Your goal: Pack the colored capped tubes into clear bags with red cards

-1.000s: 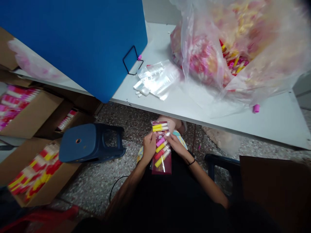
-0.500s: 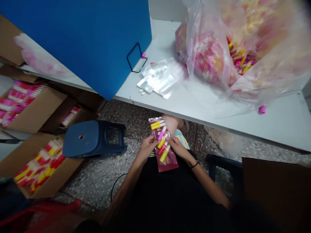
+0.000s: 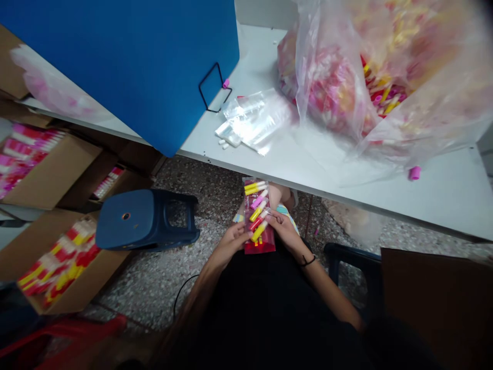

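Over my lap I hold a clear-fronted plastic packet (image 3: 259, 247) with a dark red backing. Several small tubes in yellow, pink and red, each with a whitish end, lie slanted in a column inside it. My left hand (image 3: 233, 239) pinches the packet's left edge near the lower tubes, thumb on the front. On the opposite edge my right hand (image 3: 283, 227) grips it, thumb beside the red and yellow tubes. The fingers behind the packet are hidden.
The white table (image 3: 304, 167) bears a blue board (image 3: 154, 67), clear plastic bags (image 3: 256, 121), a large translucent sack (image 3: 335, 97) of coloured pieces and a loose pink cap (image 3: 415, 173). A blue stool (image 3: 125, 218) and cardboard boxes (image 3: 87, 282) of tubes stand left.
The packet has risen slightly and turned more upright, its backing now looking brighter red. My left hand has shifted a little lower along its edge. Both hands keep hold.
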Tool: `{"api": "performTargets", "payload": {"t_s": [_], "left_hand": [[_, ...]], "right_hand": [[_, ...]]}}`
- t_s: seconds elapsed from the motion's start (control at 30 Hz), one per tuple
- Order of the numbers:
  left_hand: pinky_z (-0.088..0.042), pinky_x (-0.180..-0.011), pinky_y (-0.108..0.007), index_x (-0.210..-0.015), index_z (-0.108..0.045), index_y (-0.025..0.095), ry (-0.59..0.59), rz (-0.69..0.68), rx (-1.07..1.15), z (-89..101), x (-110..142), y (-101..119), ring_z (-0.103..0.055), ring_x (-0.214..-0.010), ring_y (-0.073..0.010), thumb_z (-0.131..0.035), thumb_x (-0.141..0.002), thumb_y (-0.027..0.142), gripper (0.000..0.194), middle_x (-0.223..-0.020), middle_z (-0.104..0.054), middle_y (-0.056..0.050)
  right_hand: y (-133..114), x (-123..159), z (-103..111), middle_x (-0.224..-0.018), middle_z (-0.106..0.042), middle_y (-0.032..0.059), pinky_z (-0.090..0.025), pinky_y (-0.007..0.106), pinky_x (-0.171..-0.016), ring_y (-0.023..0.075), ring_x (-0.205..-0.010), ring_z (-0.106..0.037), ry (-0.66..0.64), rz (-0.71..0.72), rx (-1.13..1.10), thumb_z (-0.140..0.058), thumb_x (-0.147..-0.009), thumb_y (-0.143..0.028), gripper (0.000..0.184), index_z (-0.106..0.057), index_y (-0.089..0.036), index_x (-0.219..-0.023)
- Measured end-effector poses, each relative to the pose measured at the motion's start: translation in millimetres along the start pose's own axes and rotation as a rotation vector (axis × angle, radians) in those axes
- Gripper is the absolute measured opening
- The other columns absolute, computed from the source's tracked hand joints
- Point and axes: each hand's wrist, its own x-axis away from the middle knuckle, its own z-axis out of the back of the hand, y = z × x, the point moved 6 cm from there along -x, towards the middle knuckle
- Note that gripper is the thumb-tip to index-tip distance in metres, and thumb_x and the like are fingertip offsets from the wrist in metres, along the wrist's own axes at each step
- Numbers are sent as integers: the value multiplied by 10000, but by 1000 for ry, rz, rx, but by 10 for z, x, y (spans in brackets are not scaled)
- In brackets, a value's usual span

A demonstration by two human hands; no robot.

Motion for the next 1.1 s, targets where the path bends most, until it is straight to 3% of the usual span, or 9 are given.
{"api": "performTargets", "payload": {"t_s": [0.13, 0.23, 0.37, 0.53, 0.67, 0.77, 0.9, 0.97, 1.1], "left_hand": [[-503, -761, -257, -1023, -603, 134, -63, 28, -22, -43, 82, -60, -644, -845, -177, -799, -596, 283, 494, -967, -680, -80], [-513, -639, -225, -1005, -593, 132, -23, 22, -61, -10, 51, -113, -639, -783, -163, -817, -557, 312, 532, -922, -676, -65], [-450, -441, -196, -891, -580, 106, 125, 9, -106, 67, 6, -178, -547, -481, -95, -725, -627, 492, 489, -650, -624, -8], [-430, -367, -224, -818, -549, 124, 259, -81, -349, 96, -9, -154, -526, -389, -119, -564, -745, 551, 433, -567, -574, 12], [-514, -533, -228, -1024, -584, 140, 336, -281, -552, 154, 10, -5, -639, -636, -154, -579, -786, 389, 344, -825, -654, -52], [-525, -754, -259, -1359, -372, 167, 283, -357, -567, 168, -5, 36, -644, -883, -170, -560, -773, 197, 616, -1059, -644, -89], [-489, -859, -315, -1374, -376, 152, 321, -413, -764, 129, -18, 102, -621, -957, -194, -502, -792, 149, 595, -1144, -625, -113], [-480, -867, -333, -1309, -470, 146, 396, -463, -845, 113, -6, 174, -619, -951, -207, -486, -833, 204, 480, -1131, -635, -114], [-454, -903, -340, -1212, -561, 155, 521, -539, -942, 136, 33, 293, -605, -988, -214, -440, -869, 214, 369, -1112, -647, -99]], "right_hand": [[6, -10, -2, -804, -689, 3, -507, 335, -761, 177, -720, -631, 79, 10, 37, -707, -645, -484, 369, -629, -205, -874], [52, 4, 13, -798, -690, 12, -513, 344, -756, 183, -710, -634, 127, 8, 11, -696, -657, -486, 378, -614, -201, -892], [85, 26, -47, -858, -693, 30, -520, 325, -729, 179, -738, -641, 36, -3, 14, -680, -696, -445, 399, -596, -186, -986], [60, 28, -101, -891, -694, 24, -520, 317, -762, 170, -773, -648, -73, 11, 6, -722, -664, -387, 427, -582, -185, -1013], [79, 15, -63, -910, -691, 28, -515, 326, -797, 186, -832, -647, -45, 20, 69, -724, -661, -388, 413, -583, -190, -995], [112, 10, -53, -928, -687, 34, -502, 360, -846, 205, -872, -642, -32, 22, 92, -702, -672, -425, 419, -567, -201, -1000], [83, 14, -80, -1007, -667, 56, -479, 367, -888, 221, -966, -617, 4, 94, 186, -643, -711, -462, 417, -546, -194, -1015], [58, 25, -123, -952, -672, 51, -505, 341, -810, 204, -903, -631, 19, 134, 258, -602, -743, -459, 384, -534, -191, -1009], [171, 42, -272, -527, -593, -40, -441, 261, -441, 144, -448, -567, -86, -12, 312, -524, -788, -488, 320, -466, -203, -921]]}}
